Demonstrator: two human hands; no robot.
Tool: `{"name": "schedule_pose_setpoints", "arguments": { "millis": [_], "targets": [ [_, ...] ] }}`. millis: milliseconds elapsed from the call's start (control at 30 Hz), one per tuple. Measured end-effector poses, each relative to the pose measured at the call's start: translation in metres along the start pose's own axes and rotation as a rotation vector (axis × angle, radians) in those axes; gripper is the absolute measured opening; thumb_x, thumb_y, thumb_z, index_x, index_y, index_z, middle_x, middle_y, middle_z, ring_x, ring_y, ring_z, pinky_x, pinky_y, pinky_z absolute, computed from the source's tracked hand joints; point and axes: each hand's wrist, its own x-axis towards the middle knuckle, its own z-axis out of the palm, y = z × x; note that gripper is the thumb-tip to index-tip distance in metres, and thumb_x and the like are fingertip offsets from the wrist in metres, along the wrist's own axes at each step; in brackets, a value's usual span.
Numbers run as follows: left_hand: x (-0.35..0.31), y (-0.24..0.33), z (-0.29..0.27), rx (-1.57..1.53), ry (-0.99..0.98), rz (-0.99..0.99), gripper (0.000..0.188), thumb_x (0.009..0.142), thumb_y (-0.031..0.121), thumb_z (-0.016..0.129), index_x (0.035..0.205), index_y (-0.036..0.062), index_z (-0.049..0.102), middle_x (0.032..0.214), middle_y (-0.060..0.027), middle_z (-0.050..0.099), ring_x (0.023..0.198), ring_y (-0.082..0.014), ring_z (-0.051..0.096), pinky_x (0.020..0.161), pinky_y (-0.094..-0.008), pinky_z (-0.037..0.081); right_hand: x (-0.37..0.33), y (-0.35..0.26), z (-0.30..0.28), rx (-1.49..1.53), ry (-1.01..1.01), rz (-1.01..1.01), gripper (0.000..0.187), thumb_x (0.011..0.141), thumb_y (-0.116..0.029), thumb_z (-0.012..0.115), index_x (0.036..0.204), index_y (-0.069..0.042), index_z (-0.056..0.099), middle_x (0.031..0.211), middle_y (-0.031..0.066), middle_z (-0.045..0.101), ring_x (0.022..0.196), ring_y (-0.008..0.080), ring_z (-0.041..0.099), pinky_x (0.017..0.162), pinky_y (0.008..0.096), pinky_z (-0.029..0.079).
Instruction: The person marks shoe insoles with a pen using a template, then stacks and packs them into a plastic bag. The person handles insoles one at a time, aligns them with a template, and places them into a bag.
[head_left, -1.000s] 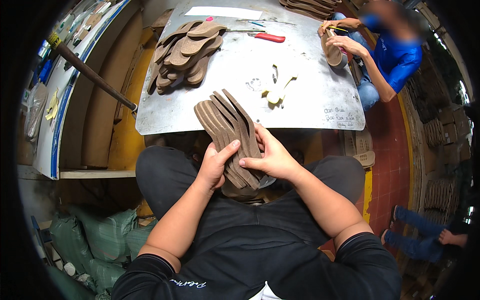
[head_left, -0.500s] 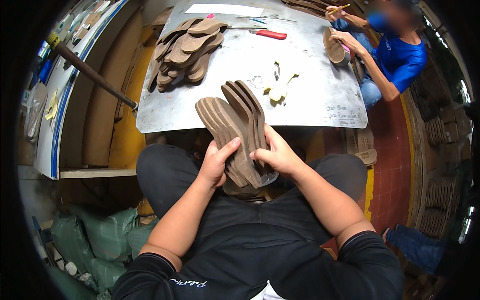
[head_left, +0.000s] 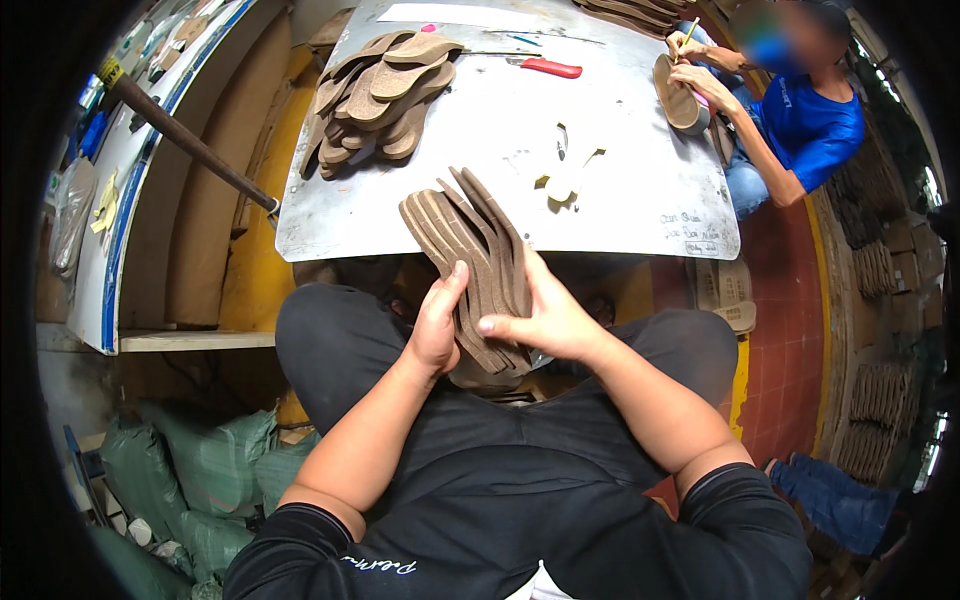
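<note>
Above my lap, just in front of the table edge, I hold several brown, cork-like shoe soles pressed side by side in a bundle. My left hand grips the bundle's left side, thumb laid along it. From the right, my right hand clasps it, with the thumb across the near part of the soles. The fingers behind the bundle are mostly hidden. At their far ends the soles fan slightly apart on the right side. A heap of similar soles lies on the table beyond my left hand.
The pale metal table carries a red-handled knife, yellowish scraps and a white sheet. At the far right a co-worker in a blue shirt marks a sole with a pencil. Green sacks and a shelf stand left.
The two groups of soles have come together into one tighter bundle, more upright. My right thumb has shifted left over them. The co-worker's pencil has come down toward the sole.
</note>
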Motion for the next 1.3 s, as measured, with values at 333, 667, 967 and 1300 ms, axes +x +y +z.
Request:
{"name": "schedule_pose_setpoints", "arguments": {
  "millis": [333,667,967,1300],
  "targets": [
    [-0.009,0.010,0.000,0.144,-0.109,-0.064,0.081,0.103,0.045,0.085,0.161,-0.0007,0.051,0.155,-0.0160,0.064,0.144,-0.0278,0.061,0.122,-0.0460,0.051,-0.003,0.007,-0.022,0.621,0.099,0.349,0.063,0.117,-0.040,0.068,0.162,-0.004,0.043,0.152,0.0128,0.061,0.144,0.0214,0.058,0.123,0.0438,0.048],
    [-0.024,-0.008,-0.001,0.958,-0.150,0.040,0.147,0.081,0.111,0.030,0.164,-0.0090,0.048,0.166,-0.0233,0.055,0.158,-0.0329,0.047,0.131,-0.0453,0.036,-0.014,-0.037,-0.032,0.472,-0.083,0.353,0.055,0.113,-0.039,0.071,0.147,0.004,0.067,0.133,0.0114,0.077,0.115,0.0173,0.073,0.107,0.0358,0.058],
    [-0.025,0.006,-0.001,1.771,0.246,0.349,0.056,0.083,0.032,0.100,0.122,0.0020,0.073,0.120,-0.0157,0.069,0.109,-0.0371,0.066,0.101,-0.0485,0.055,-0.072,-0.083,-0.133,0.080,-0.232,0.464,0.071,0.105,-0.031,0.080,0.160,0.006,0.057,0.150,0.0149,0.071,0.138,0.0217,0.064,0.121,0.0377,0.049],
    [-0.001,-0.012,-0.020,1.168,0.289,-0.263,0.021,0.102,0.004,0.061,0.119,-0.0018,0.073,0.094,-0.0172,0.078,0.092,-0.0309,0.076,0.086,-0.0418,0.060,0.035,0.032,-0.087,-0.872,-0.853,0.844,0.080,0.106,-0.065,0.069,0.138,0.007,0.076,0.130,0.0255,0.081,0.121,0.0367,0.078,0.104,0.0466,0.060]
  ]
}}
